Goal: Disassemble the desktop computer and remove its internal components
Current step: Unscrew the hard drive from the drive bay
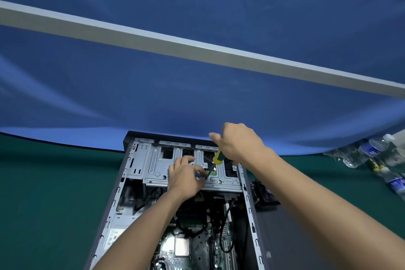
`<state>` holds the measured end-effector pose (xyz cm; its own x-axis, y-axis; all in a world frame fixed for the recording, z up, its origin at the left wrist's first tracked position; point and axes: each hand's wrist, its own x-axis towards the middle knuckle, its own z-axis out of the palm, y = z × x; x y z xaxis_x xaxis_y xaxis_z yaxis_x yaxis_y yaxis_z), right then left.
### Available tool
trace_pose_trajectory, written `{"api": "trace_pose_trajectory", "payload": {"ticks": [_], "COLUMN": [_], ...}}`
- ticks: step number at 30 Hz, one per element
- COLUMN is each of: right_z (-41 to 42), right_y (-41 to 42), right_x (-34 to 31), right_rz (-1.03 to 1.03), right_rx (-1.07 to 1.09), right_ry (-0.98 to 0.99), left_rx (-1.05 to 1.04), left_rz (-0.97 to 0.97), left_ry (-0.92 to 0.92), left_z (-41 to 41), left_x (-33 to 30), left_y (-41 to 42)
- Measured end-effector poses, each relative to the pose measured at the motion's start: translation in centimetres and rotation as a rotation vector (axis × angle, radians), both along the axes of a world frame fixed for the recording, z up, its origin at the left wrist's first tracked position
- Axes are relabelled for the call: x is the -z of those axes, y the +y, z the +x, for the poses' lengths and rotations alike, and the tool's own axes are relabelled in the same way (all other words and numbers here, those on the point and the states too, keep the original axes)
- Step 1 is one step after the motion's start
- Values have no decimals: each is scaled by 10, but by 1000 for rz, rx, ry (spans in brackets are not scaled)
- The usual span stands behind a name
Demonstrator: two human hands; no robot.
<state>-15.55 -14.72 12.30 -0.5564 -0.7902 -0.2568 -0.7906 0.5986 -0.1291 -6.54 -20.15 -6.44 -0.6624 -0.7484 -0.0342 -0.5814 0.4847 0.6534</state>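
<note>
Now the right hand (240,141) grips a screwdriver (215,161) over the computer's (135,160) drive cage (157,166); left hand (186,176) pinches its tip.

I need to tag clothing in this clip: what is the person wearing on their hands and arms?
Nothing shows: the left hand and right hand are bare, with no gloves, rings or watch visible. Both forearms are uncovered to the frame edge; no sleeve is in view.
</note>
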Motion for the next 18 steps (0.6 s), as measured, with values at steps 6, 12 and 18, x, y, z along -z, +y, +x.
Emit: {"api": "trace_pose_trajectory", "payload": {"ticks": [6, 12, 18], "right_z": [-3, 1, 4], "right_y": [5, 3, 8], "right_x": [-4, -1, 2], "right_rz": [1, -48, -84], "right_rx": [-120, -48, -55], "right_ry": [-124, -90, -47], "left_rx": [14, 39, 43], "left_rz": [0, 15, -1], "left_ry": [22, 21, 16], "left_z": [1, 3, 2], "left_x": [2, 1, 2], "left_y": [-1, -2, -1]}}
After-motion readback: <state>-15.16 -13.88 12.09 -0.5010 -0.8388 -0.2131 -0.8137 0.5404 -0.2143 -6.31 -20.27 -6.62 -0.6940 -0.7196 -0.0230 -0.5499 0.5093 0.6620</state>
